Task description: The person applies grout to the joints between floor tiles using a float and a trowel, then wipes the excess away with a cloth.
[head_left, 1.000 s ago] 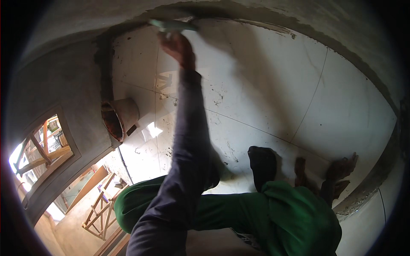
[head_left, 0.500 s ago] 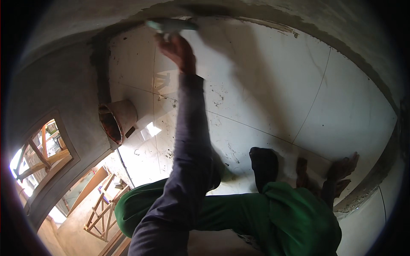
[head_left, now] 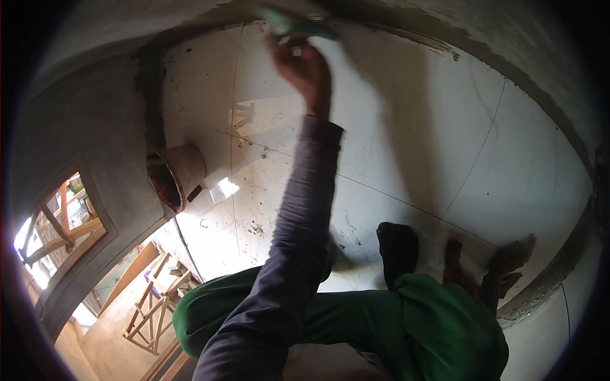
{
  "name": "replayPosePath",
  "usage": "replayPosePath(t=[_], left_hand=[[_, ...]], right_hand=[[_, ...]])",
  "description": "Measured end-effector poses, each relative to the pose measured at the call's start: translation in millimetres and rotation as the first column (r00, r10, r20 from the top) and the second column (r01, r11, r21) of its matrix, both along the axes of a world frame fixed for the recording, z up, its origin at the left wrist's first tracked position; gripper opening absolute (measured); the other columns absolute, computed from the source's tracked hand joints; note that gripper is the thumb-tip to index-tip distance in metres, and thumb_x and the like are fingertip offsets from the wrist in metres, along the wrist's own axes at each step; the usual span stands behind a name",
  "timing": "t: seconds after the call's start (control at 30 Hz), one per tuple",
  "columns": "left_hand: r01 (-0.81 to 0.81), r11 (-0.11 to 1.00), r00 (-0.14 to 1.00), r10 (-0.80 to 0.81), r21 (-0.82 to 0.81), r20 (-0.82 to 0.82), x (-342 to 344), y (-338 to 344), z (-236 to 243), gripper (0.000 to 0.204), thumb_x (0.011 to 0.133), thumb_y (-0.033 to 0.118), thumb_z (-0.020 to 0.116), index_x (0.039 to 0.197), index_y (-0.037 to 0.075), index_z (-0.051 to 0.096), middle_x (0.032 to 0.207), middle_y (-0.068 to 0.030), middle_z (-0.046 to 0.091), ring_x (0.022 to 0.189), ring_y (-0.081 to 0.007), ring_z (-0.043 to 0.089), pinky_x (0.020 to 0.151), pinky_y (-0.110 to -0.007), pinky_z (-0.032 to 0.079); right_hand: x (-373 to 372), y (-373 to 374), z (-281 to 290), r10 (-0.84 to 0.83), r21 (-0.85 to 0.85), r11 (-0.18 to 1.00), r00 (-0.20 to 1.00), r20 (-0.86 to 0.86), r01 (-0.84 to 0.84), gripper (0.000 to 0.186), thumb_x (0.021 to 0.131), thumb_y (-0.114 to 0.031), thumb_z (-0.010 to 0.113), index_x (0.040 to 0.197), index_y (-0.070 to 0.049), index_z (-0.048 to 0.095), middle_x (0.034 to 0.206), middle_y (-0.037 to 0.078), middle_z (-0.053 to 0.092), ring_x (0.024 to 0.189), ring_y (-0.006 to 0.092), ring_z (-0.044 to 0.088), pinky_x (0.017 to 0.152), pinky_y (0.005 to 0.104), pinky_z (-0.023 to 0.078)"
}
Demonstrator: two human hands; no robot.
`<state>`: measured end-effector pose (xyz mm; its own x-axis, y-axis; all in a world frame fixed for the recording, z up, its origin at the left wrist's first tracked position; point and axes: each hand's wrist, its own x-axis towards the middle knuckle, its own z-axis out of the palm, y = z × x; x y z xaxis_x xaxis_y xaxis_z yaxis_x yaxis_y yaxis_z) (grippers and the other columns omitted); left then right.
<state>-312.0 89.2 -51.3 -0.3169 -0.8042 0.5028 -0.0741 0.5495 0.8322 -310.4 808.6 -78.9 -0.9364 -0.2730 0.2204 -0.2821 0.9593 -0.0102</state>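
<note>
My left hand point(head_left: 305, 73), at the end of a dark sleeve, reaches far forward and grips a green plastering float point(head_left: 298, 24). Motion blurs the float; it lies against the damp grey strip at the foot of the far plastered wall point(head_left: 210, 18). Whether it presses on the plaster I cannot tell. In shade beyond my right knee, my right hand point(head_left: 508, 257) rests by the floor, its fingers seemingly spread and nothing visible in them. A brown piece point(head_left: 452, 257), too dim to name, lies beside it.
Pale large-tiled floor point(head_left: 381, 146) carries dirt specks. A worn bucket point(head_left: 184, 168) lies on its side by the left wall point(head_left: 82, 120). My dark-socked foot point(head_left: 398, 251) and green trouser legs are close by. Past the doorway stands a wooden frame point(head_left: 149, 320).
My left hand and the green float have moved right along the foot of the wall. The view has shifted slightly; my right hand stays in place.
</note>
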Motion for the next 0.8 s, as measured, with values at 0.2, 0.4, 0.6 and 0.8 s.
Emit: replayPosePath(t=[0.2,0.4,0.6,0.8], left_hand=[[-0.078,0.970,0.994,0.094,0.232,-0.058,86,-207,3,0.032,0.097,0.007,0.063,0.128,-0.003,0.059,0.115,-0.0127,0.066,0.101,-0.0192,0.064,0.088,-0.036,0.055],[0.114,0.900,0.990,-0.069,0.422,-0.121,75,-240,18,0.038,0.098,0.005,0.063,0.135,0.004,0.055,0.126,-0.0115,0.065,0.112,-0.0233,0.065,0.096,-0.045,0.054],[0.203,0.909,0.972,-0.142,0.365,-0.185,54,-197,2,0.031,0.099,0.009,0.065,0.129,0.007,0.056,0.123,-0.0068,0.062,0.107,-0.0180,0.061,0.094,-0.040,0.052],[0.163,0.962,0.981,-0.135,0.218,-0.136,36,-147,-9,0.031,0.101,0.013,0.065,0.129,0.006,0.055,0.122,-0.0052,0.061,0.103,-0.0148,0.058,0.088,-0.035,0.051]], right_hand=[[0,8,-10,0.012,0.114,0.993,1.000,0.020,-0.014,0.051,0.118,-0.028,0.037,0.158,0.002,0.047,0.163,0.024,0.047,0.154,0.0401,0.042,0.126,0.0525,0.034],[3,20,-8,0.040,0.276,0.960,0.999,0.025,-0.046,0.054,0.118,-0.030,0.039,0.161,0.001,0.042,0.165,0.025,0.045,0.154,0.0406,0.043,0.126,0.0534,0.035],[1,13,4,0.039,0.213,0.976,0.998,0.048,-0.048,0.053,0.118,-0.030,0.039,0.159,0.003,0.046,0.163,0.026,0.047,0.153,0.0415,0.044,0.127,0.0549,0.035],[-1,8,2,0.064,0.154,0.986,0.997,0.046,-0.070,0.049,0.117,-0.026,0.043,0.155,0.004,0.049,0.161,0.026,0.049,0.152,0.0422,0.046,0.126,0.0552,0.036]])
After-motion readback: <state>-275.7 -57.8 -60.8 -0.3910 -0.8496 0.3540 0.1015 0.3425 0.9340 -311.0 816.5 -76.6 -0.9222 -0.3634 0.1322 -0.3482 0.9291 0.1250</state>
